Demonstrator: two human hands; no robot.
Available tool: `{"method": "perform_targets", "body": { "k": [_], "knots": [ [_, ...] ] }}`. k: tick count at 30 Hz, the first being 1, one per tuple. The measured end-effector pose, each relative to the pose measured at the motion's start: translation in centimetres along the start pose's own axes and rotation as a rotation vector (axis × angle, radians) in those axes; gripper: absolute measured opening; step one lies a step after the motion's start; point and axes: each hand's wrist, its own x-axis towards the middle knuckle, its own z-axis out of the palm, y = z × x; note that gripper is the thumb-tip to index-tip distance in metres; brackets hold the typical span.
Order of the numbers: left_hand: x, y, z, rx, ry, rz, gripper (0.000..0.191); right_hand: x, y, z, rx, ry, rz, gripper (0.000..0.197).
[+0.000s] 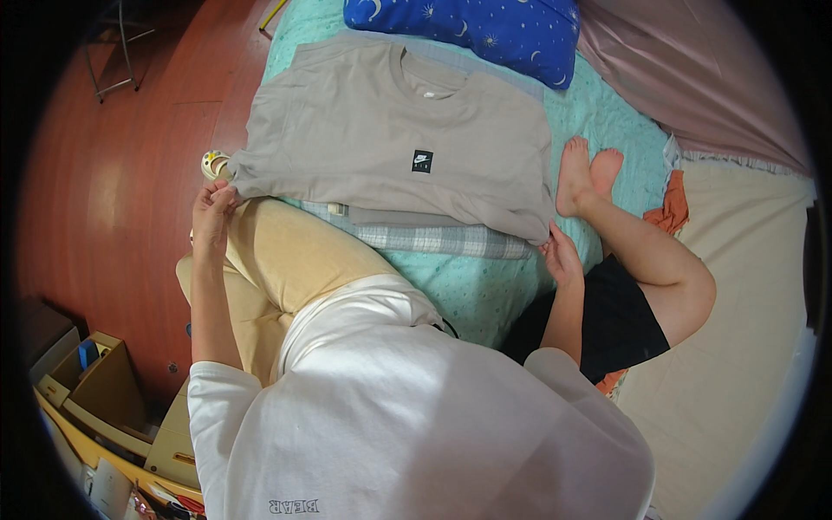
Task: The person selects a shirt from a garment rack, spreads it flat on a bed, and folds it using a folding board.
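A beige-grey Nike T-shirt [364,136] lies front side up across the bed, its neckline at the far side and its lower part bunched towards me. My left hand [216,205] pinches the shirt's near left corner, beside my knee. At the near right corner, my right hand [560,255] grips the edge between thumb and fingers. Under the shirt's near edge show a folded grey cloth [403,220] and a grey-and-white checked cloth [455,240]. A small pale object [337,209] sits at the left end of the grey cloth.
A blue pillow [468,26] with moons and stars lies beyond the shirt on the green bedspread [455,292]. Another person's bare feet [574,175] and bent leg are close by on the right. An orange cloth [669,205] lies farther right. An opened drawer [104,383] stands at lower left.
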Motion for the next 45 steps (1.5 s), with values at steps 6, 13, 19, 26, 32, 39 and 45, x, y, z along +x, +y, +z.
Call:
{"method": "perform_targets", "body": {
  "k": [6,13,19,26,32,39,45],
  "knots": [
    [0.0,1.8,1.3,0.248,-0.044,-0.127,0.023,1.7,-1.2,-5.6,0.110,-0.107,-0.122,0.023],
    [1.0,3.8,1.0,0.040,-0.043,0.125,0.021,0.9,-5.2,-1.6,0.466,-0.065,-0.335,0.027],
    [2.8,8.4,3.3,0.097,-0.130,0.351,0.023,1.5,-13.8,-0.2,0.145,-0.010,-0.530,0.018],
    [0.5,22.9,11.0,0.046,-0.170,0.752,0.025,-2.1,-27.5,-0.8,0.145,0.006,-0.752,0.025],
    [-8.6,31.9,10.4,0.087,-0.268,0.986,0.031,-11.6,-31.2,-5.1,0.224,-0.329,-0.917,0.040],
    [-13.2,37.2,5.5,0.067,-0.509,0.643,0.039,-20.1,-31.6,-7.8,0.110,-0.121,-1.010,0.047],
    [-2.3,35.0,7.1,0.260,-0.369,0.529,0.030,-9.7,-28.2,-1.7,0.087,-0.059,-0.652,0.044]
  ]
}}
